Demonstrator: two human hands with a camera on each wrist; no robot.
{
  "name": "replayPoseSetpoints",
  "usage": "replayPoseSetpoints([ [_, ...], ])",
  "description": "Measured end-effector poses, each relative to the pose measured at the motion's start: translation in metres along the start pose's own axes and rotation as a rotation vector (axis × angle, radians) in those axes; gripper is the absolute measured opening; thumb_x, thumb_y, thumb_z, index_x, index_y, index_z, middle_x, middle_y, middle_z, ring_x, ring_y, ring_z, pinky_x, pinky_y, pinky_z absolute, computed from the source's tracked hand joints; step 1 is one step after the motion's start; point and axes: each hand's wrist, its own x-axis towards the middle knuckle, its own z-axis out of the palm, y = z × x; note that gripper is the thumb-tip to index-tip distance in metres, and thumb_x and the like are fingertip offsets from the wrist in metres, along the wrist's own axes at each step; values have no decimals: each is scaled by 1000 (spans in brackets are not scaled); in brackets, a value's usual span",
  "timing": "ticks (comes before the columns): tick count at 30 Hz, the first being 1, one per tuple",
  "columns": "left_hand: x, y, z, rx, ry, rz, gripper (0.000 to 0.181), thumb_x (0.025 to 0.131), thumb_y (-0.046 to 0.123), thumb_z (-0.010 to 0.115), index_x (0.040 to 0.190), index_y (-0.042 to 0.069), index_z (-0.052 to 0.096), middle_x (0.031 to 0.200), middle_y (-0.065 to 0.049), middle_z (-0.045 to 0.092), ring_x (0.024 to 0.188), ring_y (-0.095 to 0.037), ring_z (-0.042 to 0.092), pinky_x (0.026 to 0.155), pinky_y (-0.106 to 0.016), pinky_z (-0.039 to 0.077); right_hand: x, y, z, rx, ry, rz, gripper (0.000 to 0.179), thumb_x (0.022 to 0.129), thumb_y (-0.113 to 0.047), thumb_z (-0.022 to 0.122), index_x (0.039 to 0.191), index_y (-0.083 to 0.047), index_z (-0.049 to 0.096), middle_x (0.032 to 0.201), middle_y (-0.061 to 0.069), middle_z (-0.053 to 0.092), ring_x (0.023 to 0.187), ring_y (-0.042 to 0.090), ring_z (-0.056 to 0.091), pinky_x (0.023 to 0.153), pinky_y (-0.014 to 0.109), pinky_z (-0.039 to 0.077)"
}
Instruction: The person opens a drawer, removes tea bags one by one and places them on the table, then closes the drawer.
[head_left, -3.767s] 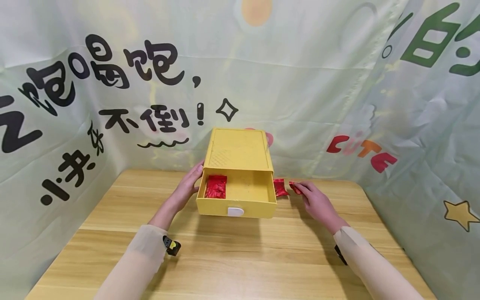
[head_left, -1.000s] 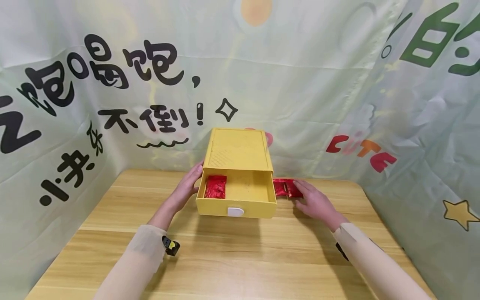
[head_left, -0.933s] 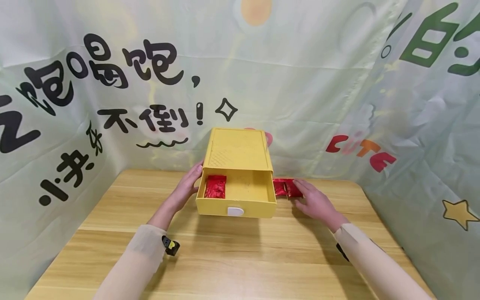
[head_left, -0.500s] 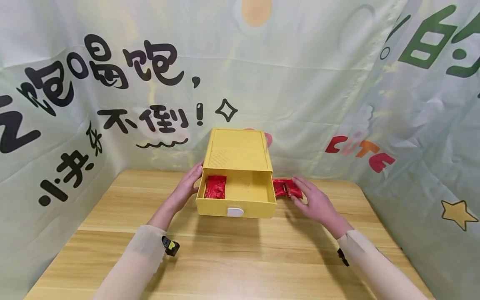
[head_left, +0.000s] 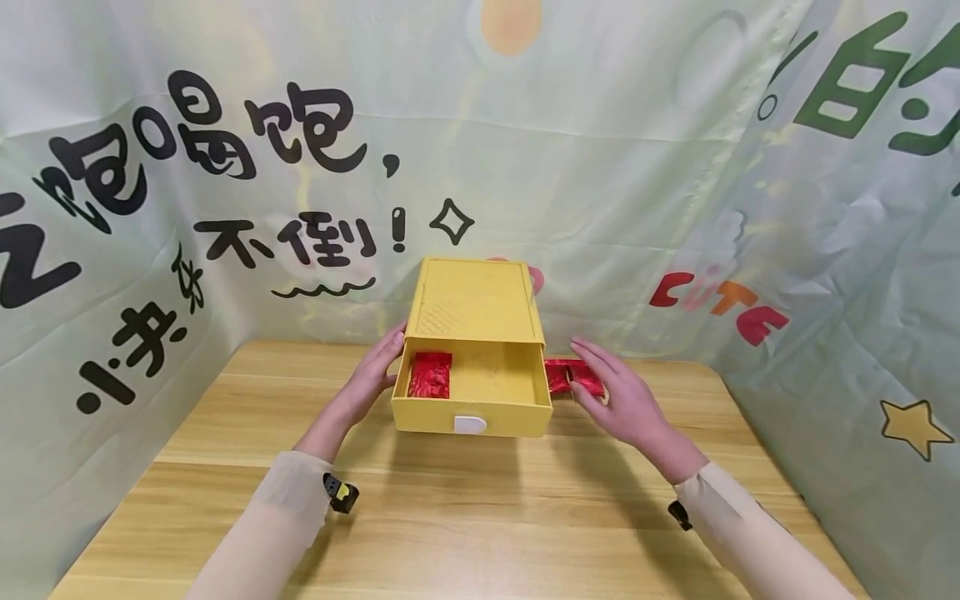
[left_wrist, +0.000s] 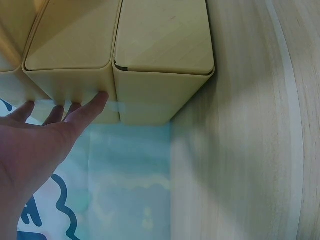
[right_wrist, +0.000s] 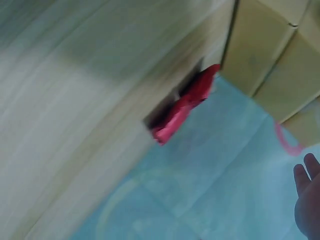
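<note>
A yellow drawer box [head_left: 480,300] stands at the back of the table, its top drawer [head_left: 427,414] pulled out toward me. Inside that drawer, at its left, lies a shiny red packet [head_left: 431,375]. My left hand [head_left: 363,387] rests against the box's left side; the left wrist view shows its fingers [left_wrist: 87,114] extended along the drawer casing. To the right of the box, two more red packets [head_left: 557,375] lie side by side on the table. My right hand [head_left: 626,404] is over the outer packet [head_left: 588,377], fingers and thumb spread, holding nothing.
The wooden table [head_left: 465,517] ends at a printed cloth backdrop [head_left: 615,208] behind and on both sides. A white tab handle [head_left: 470,425] is on the drawer front. More stacked drawers [left_wrist: 70,40] of the box show in the left wrist view.
My right hand earlier pinched a red packet, set it beside the other one and let go. It has since lifted and moved left with fingers spread. My left hand has stayed on the box.
</note>
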Motion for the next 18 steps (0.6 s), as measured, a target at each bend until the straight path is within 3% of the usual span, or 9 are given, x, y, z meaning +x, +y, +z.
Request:
replayPoseSetpoints([
  [7, 0, 1, 1, 4, 4, 3, 65, 112, 45, 30, 168, 14, 15, 174, -11, 15, 158, -36, 15, 117, -71, 29, 13, -20, -1, 121, 105, -86, 68, 86, -1, 78, 149, -4, 55, 152, 11, 56, 133, 35, 57, 120, 20, 33],
  [11, -1, 2, 1, 4, 7, 0, 65, 112, 44, 30, 168, 15, 15, 174, -11, 15, 158, -36, 16, 118, -70, 30, 20, -30, -5, 170, 129, -108, 64, 86, -1, 77, 147, -3, 58, 149, 12, 58, 133, 32, 58, 119, 18, 34],
  [18, -1, 2, 2, 5, 6, -2, 65, 113, 44, 31, 168, 14, 15, 174, -12, 15, 158, -36, 15, 118, -70, 29, 32, -45, -12, 200, 101, -145, 63, 85, -1, 78, 145, -2, 59, 149, 12, 58, 133, 28, 58, 113, 17, 40],
])
